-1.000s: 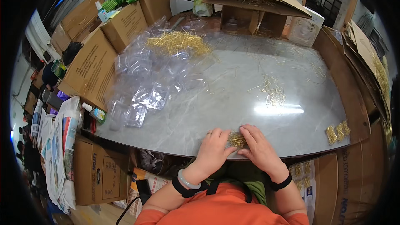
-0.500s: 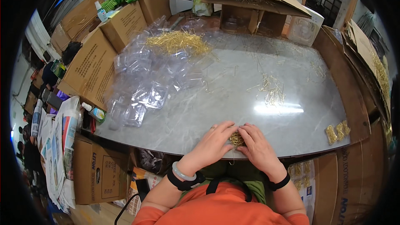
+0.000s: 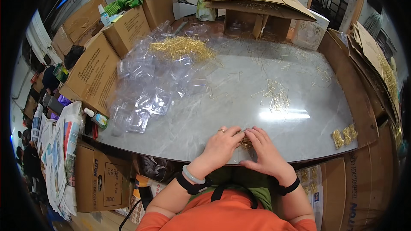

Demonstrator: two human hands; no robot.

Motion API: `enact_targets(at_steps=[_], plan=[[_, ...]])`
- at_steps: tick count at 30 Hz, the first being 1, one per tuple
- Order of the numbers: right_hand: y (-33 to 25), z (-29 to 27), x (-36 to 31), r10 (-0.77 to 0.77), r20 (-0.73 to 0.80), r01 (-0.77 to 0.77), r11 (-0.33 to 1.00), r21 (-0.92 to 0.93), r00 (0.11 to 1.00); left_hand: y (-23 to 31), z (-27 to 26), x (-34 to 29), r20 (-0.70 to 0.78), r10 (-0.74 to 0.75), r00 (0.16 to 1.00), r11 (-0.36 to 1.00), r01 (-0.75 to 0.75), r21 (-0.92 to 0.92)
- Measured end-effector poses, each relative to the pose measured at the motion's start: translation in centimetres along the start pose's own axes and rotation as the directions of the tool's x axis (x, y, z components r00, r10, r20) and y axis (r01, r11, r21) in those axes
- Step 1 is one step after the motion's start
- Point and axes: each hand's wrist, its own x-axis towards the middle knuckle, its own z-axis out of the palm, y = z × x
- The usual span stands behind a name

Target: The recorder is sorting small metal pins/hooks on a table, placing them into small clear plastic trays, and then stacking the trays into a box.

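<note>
At the table's near edge, a small bundle of gold wire hooks [image 3: 245,143] lies between my two hands, mostly covered by them. My left hand [image 3: 219,147] is closed on its left side, fingertips bent over the top. Curled fingers of my right hand [image 3: 266,153] press on its far right side, while the right thumb stands away from the bundle, toward me. Farther up the table is a loose scatter of gold wire hooks [image 3: 276,96]. Several tied gold bundles [image 3: 344,135] stand together near the right edge.
Clear plastic boxes [image 3: 141,96] cover the grey table's [image 3: 231,111] left part, with a heap of gold hooks [image 3: 184,48] behind them. A cardboard shelf [image 3: 257,23] and a white fan [image 3: 309,32] stand at the back. Cartons [image 3: 92,75] line the left; a board [image 3: 349,85] borders the right.
My right thumb has moved off the bundle and spread away from the fingers. The left hand has shifted slightly, still on the bundle. The view has tilted a little.
</note>
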Motion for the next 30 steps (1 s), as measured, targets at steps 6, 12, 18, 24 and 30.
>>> enact_targets(at_steps=[6, 12, 18, 24, 30], plan=[[2.2, -0.1, -0.7, 0.037, 0.014, -0.038, 0.991, 0.125, 0.999, -0.9, -0.6, -0.2, 0.067, -0.016, 0.998, 0.981, 0.028, -0.192], [-2.1, 1.5, -0.4, 0.177, -0.175, -0.206, 0.964, -0.169, 0.969, -0.9, -2.8, -1.1, 0.098, 0.011, 0.995, 0.975, 0.011, -0.221], [-1.2, 1.8, -0.3, 0.167, -0.124, -0.178, 0.98, -0.09, 0.978, -1.3, -2.0, -1.1, 0.04, -0.09, 0.995, 0.962, 0.097, -0.257], [1.8, -0.9, -0.7, -0.004, -0.006, 0.004, 0.999, 0.037, 1.0, -0.9, -2.0, -0.3, 0.129, -0.016, 0.991, 0.967, 0.049, -0.251], [2.2, -0.3, -1.1, -0.02, -0.038, 0.019, 1.0, -0.025, 0.999, 0.6, -2.1, 0.9, 0.147, 0.028, 0.989, 0.992, -0.009, -0.128]])
